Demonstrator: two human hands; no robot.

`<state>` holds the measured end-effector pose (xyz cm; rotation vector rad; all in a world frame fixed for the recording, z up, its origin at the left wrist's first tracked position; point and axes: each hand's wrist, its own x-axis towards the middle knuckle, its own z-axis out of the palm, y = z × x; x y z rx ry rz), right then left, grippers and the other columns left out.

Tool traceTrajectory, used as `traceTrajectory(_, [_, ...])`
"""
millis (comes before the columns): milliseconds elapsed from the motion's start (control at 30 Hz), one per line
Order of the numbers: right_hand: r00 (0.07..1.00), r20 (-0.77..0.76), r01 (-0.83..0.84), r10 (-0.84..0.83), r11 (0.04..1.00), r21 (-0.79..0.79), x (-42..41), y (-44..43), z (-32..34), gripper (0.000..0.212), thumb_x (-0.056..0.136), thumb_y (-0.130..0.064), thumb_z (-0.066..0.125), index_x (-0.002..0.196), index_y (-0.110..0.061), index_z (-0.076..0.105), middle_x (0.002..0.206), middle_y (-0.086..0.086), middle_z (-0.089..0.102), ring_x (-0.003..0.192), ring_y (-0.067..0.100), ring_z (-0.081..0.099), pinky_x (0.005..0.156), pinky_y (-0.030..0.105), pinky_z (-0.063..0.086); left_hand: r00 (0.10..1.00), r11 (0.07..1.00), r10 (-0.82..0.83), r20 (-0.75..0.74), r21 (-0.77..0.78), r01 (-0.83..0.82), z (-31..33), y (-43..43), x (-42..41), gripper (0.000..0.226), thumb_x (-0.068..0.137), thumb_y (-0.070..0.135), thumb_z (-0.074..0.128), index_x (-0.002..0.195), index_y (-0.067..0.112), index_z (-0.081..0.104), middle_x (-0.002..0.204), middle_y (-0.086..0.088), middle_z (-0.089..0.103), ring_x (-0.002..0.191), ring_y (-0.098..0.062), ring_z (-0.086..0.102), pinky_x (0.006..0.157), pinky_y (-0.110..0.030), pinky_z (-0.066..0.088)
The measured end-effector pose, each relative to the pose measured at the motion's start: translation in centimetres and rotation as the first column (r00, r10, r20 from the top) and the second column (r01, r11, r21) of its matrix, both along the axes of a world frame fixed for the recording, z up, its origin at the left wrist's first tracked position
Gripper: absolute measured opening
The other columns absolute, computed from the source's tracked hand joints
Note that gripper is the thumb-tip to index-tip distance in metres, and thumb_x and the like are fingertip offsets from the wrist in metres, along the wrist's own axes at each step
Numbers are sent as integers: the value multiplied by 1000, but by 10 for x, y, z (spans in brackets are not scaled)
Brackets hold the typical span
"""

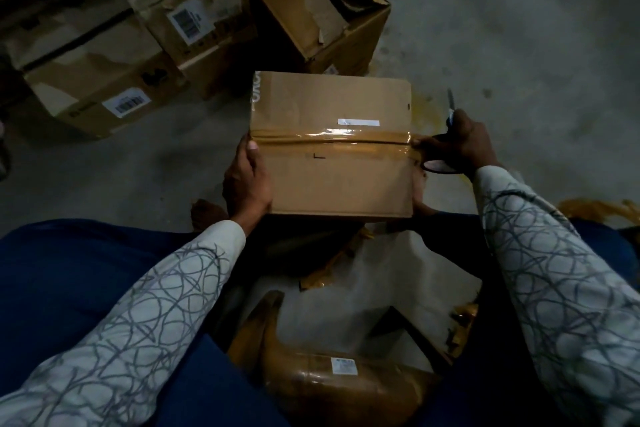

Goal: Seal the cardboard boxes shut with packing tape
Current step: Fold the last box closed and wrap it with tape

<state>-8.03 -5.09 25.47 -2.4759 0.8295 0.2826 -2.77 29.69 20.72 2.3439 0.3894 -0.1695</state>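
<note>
Between the person's knees, the left hand (247, 180) grips the left edge of a brown cardboard box (332, 184). A glossy tape strip (332, 144) runs across its closed flaps. The right hand (453, 146) clutches scissors (450, 104), its fingertips touching the strip's right end.

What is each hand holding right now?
Left hand: grips the cardboard box at its left edge.
Right hand: holds scissors, fingertips on the tape.

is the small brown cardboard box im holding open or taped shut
Shut on top: the small brown cardboard box has flat flaps and a glossy brown packing tape strip across the seam, edge to edge. Underside hidden.
</note>
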Motion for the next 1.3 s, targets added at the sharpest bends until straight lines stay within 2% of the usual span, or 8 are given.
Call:
traceTrajectory(133, [994,-103,-54,37,984,-169,3,8,3,67,73,-46,85,113,-6,48,112,19,59,111,37,54,87,44,36,998,997,-61,-10,53,61,-2,-6,0,50,107,46,19,152,32,35,147,-9,50,130,-34,49,107,-47,37])
traceTrajectory(300, [992,97,-64,83,981,-182,-7,55,-1,37,91,-23,57,118,1,49,117,24,50,113,40,45,88,52,36,898,859,-407,167,402,315,0,-9,-8,62,106,35,24,161,16,3,168,-3,-4,155,-19,-3,124,-50,-2])
traceTrajectory(433, [981,187,-27,43,996,-85,-28,104,-12,67,95,-41,47,139,9,40,137,31,45,128,44,44,107,53,36,832,763,-553,52,434,479,-2,-11,-8,76,104,56,21,160,12,-6,168,-6,-12,154,-18,-15,126,-41,0])
traceTrajectory(533, [967,249,62,-61,998,3,-39,129,-13,72,104,-37,48,157,-1,15,165,16,16,152,31,18,120,43,19,826,736,-563,-10,449,507,1,-12,-7,77,104,56,21,159,10,-9,167,-7,-15,153,-20,-17,126,-40,-2])
traceTrajectory(833, [937,342,109,-71,990,-93,-38,139,-26,66,104,-32,41,157,-1,17,166,13,14,154,29,12,122,36,6,728,654,-686,8,446,611,0,-54,-32,69,103,42,18,160,6,2,167,-12,-7,154,-25,-11,126,-43,-5])
traceTrajectory(1033, [916,383,133,-122,991,-4,-35,134,-33,67,103,-29,45,155,4,18,163,19,20,152,34,18,125,42,16,379,305,-925,-40,520,798,-7,-107,-45,79,97,35,42,160,7,4,168,-12,-5,155,-25,-10,126,-44,-2])
traceTrajectory(1167, [911,372,174,-181,983,52,-35,129,-34,74,99,-45,30,158,-3,15,164,15,21,152,27,20,125,38,17,394,305,-919,-28,583,753,-9,-109,-45,79,96,42,44,160,9,11,168,-10,3,155,-24,-3,125,-45,0])
traceTrajectory(1300, [900,338,204,-274,952,229,-36,121,-33,77,99,-29,54,157,-3,11,163,18,20,150,31,23,122,34,17,367,299,-930,6,591,749,1,-106,-44,79,96,46,34,160,8,10,168,-9,1,155,-21,-3,125,-45,3])
